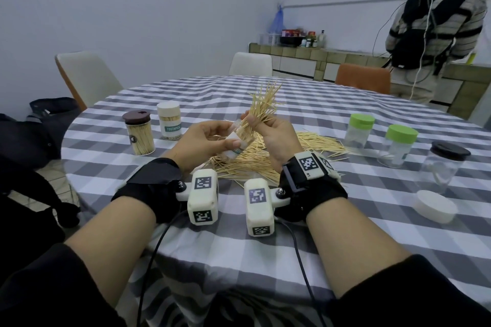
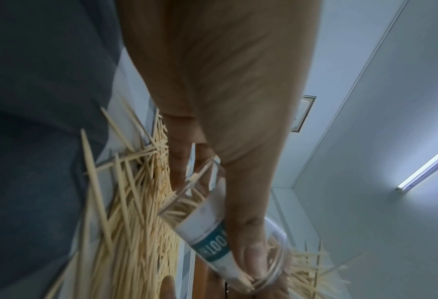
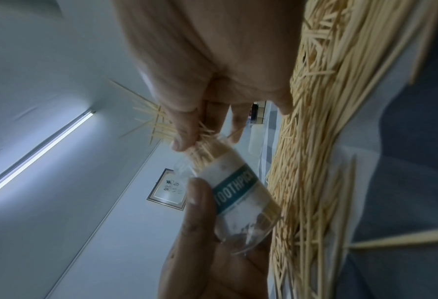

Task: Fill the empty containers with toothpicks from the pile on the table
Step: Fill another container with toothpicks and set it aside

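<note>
Left hand (image 1: pixel 204 138) up above the tabletop (image 1: pixel 345 220), fingers (image 3: pixel 197 202) wrapped round a clear labelled container (image 1: pixel 237 145), thumb across the teal "TOOTHPICK" band; container tilted, mouth pointing up and away toward the right hand (image 1: pixel 276 138). Right hand just beside it, fingers (image 3: pixel 184 129) clenched round a bundle of toothpicks (image 1: pixel 263 103), lower ends of the bundle inside the container mouth, upper ends fanning out above the fist. Some toothpicks already lying inside the container, seen through the clear wall in the left wrist view (image 2: pixel 184 204). Loose pile of toothpicks (image 1: pixel 249 164) spread on the grey-and-white checked cloth right under both hands, trailing off to the right. Far left on the tabletop: brown-lidded container (image 1: pixel 139 133) packed full, upright, and just beside it a white-lidded container (image 1: pixel 169 121) with the same teal label, also full. Right side: two green-lidded containers (image 1: pixel 358 131) (image 1: pixel 398 145), clear, upright, no toothpicks visible inside; nearer the edge a black-lidded jar (image 1: pixel 442 167), clear too. Loose white lid (image 1: pixel 435 206) flat on the cloth near the right edge, well apart from the held container. Black wrist straps with white tagged camera blocks on both wrists. Chairs round the far side of the tabletop; another person (image 1: pixel 435 21) in a striped top standing at the far right by a counter.
</note>
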